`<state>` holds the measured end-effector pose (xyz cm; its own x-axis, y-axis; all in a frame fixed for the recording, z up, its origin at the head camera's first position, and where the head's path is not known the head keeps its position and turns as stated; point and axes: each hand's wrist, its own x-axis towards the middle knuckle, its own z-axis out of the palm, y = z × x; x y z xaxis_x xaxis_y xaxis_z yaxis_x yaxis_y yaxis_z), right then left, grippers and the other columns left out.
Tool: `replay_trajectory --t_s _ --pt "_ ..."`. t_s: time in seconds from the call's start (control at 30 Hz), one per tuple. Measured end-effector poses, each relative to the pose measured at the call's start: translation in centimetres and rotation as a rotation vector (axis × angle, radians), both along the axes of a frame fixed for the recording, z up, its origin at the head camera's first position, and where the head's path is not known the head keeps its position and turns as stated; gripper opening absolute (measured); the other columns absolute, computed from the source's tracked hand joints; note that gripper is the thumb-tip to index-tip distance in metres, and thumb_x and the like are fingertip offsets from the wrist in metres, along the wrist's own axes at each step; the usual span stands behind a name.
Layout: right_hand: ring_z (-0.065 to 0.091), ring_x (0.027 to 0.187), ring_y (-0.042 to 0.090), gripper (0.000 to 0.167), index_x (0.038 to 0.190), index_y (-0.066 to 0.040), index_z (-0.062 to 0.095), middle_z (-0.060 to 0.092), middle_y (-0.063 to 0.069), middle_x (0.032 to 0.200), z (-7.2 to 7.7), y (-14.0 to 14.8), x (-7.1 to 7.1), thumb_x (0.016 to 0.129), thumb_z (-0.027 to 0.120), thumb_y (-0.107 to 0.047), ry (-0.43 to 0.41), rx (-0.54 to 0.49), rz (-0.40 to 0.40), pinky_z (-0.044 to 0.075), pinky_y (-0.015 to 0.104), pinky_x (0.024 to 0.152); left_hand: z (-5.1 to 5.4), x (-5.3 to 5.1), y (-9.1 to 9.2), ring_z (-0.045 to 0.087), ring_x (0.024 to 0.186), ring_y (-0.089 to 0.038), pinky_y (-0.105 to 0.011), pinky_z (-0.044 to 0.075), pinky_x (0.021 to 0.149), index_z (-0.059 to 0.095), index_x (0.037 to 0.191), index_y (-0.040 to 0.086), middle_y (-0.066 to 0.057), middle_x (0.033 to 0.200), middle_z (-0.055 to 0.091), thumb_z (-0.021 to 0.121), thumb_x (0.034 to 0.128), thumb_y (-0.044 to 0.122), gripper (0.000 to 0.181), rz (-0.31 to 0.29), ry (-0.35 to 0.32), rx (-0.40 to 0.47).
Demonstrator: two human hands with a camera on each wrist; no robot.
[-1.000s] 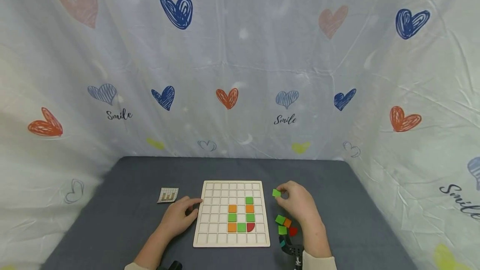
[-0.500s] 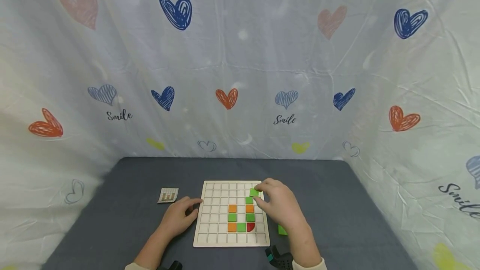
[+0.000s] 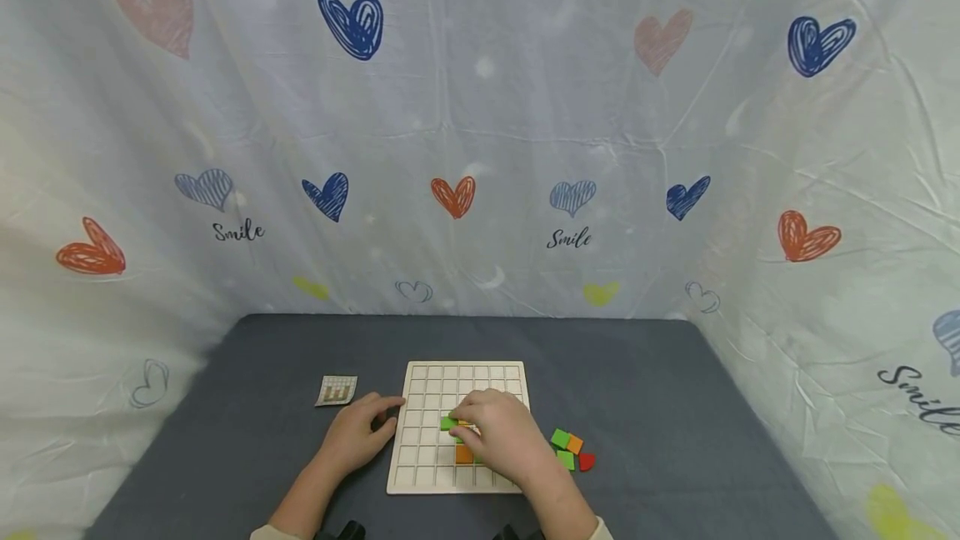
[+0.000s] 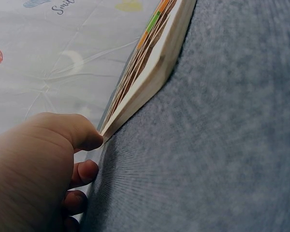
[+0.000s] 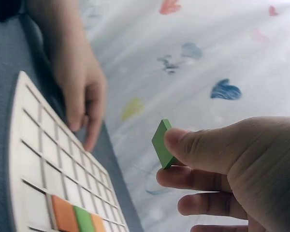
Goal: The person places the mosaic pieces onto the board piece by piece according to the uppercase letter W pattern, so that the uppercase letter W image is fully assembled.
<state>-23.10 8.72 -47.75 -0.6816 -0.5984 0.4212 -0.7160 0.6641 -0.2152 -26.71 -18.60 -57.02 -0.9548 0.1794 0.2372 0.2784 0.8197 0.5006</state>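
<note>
A pale gridded board (image 3: 424, 473) lies on the dark table. My right hand (image 3: 504, 433) pinches a green square tile (image 3: 447, 423) between thumb and finger above the board; the right wrist view shows this green tile (image 5: 162, 145) held clear of the grid. Beneath the hand an orange tile (image 3: 464, 454) sits in a cell, and the hand hides most of the other placed tiles. At the board's left edge my left hand (image 3: 362, 437) rests with its fingertips touching the rim, fingers relaxed. In the left wrist view, the left hand (image 4: 43, 164) meets the board's corner (image 4: 108, 130).
A small printed card (image 3: 336, 390) lies left of the board. Right of the board are loose pieces: green tiles (image 3: 560, 438), an orange tile (image 3: 574, 444) and a red rounded piece (image 3: 587, 462). A curtain with hearts (image 3: 480, 273) stands behind the table.
My right hand has carried the green tile from the right of the board, across its upper right, leftward to above its middle. The left hand has stayed at the board's edge.
</note>
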Motion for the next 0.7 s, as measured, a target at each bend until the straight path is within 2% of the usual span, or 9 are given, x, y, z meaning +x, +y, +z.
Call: replay_trajectory --t_s 0.23,0.43,0.57,0.7 --pt "0.061 0.083 0.004 0.019 0.106 -0.016 0.082 0.068 -0.010 0.092 -1.9 -2.2 0.3 0.090 0.079 -0.027 -0.082 0.101 -0.019 0.049 0.019 0.072 0.1 0.0 -0.1 0.036 0.059 -0.007 -0.029 0.033 0.059 0.076 0.123 0.023 0.011 0.075 0.044 0.074 0.0933 0.014 0.031 -0.005 0.013 0.012" --pt "0.048 0.065 0.003 0.004 0.085 -0.022 0.081 0.055 -0.012 0.073 -3.5 -3.1 0.5 0.084 0.082 -0.025 -0.085 0.149 -0.048 0.037 0.020 0.055 0.1 0.0 -0.1 0.036 0.059 -0.007 -0.029 0.033 0.059 0.076 0.124 0.023 0.011 0.075 0.044 0.074 0.0937 0.015 0.031 -0.004 0.014 0.009" --pt "0.040 0.059 0.004 0.008 0.074 -0.023 0.078 0.048 -0.013 0.067 -4.3 -3.5 0.5 0.080 0.083 -0.023 -0.084 0.158 -0.068 0.032 0.022 0.051 0.1 0.1 -0.1 0.036 0.059 -0.007 -0.029 0.033 0.059 0.076 0.123 0.022 0.012 0.075 0.044 0.073 0.0938 0.015 0.030 -0.002 0.017 0.008" --pt "0.038 0.059 0.006 0.013 0.068 -0.023 0.074 0.045 -0.012 0.066 -4.4 -3.7 0.7 0.074 0.084 -0.018 -0.086 0.165 -0.087 0.033 0.023 0.052 0.2 0.3 0.0 0.035 0.058 -0.006 -0.029 0.033 0.058 0.077 0.122 0.021 0.013 0.075 0.044 0.074 0.0933 0.015 0.029 -0.014 0.047 0.018"
